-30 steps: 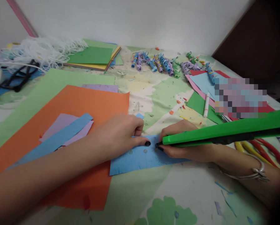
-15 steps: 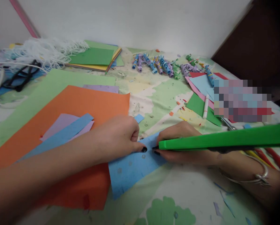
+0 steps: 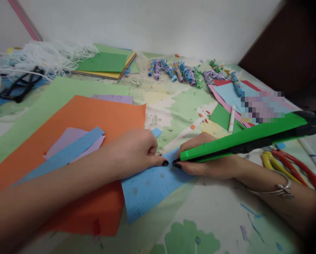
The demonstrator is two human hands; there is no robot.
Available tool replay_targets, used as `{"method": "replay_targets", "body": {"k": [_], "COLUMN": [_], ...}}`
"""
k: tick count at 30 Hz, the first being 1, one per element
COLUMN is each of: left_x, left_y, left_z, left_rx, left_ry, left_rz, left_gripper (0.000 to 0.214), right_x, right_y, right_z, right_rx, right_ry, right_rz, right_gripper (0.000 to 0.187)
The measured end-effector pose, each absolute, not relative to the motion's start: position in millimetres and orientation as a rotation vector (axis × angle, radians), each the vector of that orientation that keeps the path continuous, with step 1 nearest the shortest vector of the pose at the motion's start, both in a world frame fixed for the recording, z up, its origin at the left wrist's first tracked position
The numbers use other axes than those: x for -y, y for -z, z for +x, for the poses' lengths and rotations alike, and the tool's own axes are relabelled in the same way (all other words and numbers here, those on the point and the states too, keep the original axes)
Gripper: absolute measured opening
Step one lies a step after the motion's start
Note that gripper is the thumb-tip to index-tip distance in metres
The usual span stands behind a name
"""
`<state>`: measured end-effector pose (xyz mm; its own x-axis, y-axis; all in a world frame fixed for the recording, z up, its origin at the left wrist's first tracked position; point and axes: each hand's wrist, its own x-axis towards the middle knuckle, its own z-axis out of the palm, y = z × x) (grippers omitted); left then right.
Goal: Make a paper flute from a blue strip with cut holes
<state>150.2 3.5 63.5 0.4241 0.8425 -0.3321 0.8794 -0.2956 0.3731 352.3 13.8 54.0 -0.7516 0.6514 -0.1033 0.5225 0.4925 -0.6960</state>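
A blue paper piece (image 3: 151, 194) with grey round marks and small slits lies on the table, partly over orange paper (image 3: 107, 218). My left hand (image 3: 137, 153) rests on it, fingers curled and thumb pressed to the paper, pinning it down. Pinched in my right hand (image 3: 200, 162) is a green and black utility knife (image 3: 234, 137). Its handle slants up to the right, and its front end points down at the blue paper beside my left thumb. The blade tip cannot be made out.
Small curled paper rolls (image 3: 184, 72) lie at the back. On the right are coloured sheets (image 3: 228, 93), a white marker (image 3: 231, 119) and red-handled (image 3: 298, 165) and yellow-handled tools. White cord (image 3: 52, 58), black glasses (image 3: 22, 84) and stacked paper (image 3: 102, 62) sit back left. Paper scraps dot the cloth.
The knife's rear end has swung downward into fuller view and its handle now tilts more steeply. My right wrist has shifted slightly left; my left hand stays on the paper.
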Motion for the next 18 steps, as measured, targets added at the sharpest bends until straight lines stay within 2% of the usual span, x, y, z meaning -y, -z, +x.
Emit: {"method": "replay_targets", "body": {"k": [5,18], "left_x": [-3.7,-4.2], "left_y": [-62.6,-62.2], "left_z": [150.4,149.4], "left_rx": [-1.442,-1.440], "left_ry": [0.108,0.131], "left_rz": [2.166,2.183], "left_gripper": [0.042,0.043], "right_x": [-14.8,-10.9], "right_y": [-54.7,-50.7], "right_z": [352.7,351.2], "right_rx": [2.561,2.648], "right_ry": [-1.155,-0.878], "right_rz": [-0.975,-1.009], "right_gripper": [0.013,0.014]}}
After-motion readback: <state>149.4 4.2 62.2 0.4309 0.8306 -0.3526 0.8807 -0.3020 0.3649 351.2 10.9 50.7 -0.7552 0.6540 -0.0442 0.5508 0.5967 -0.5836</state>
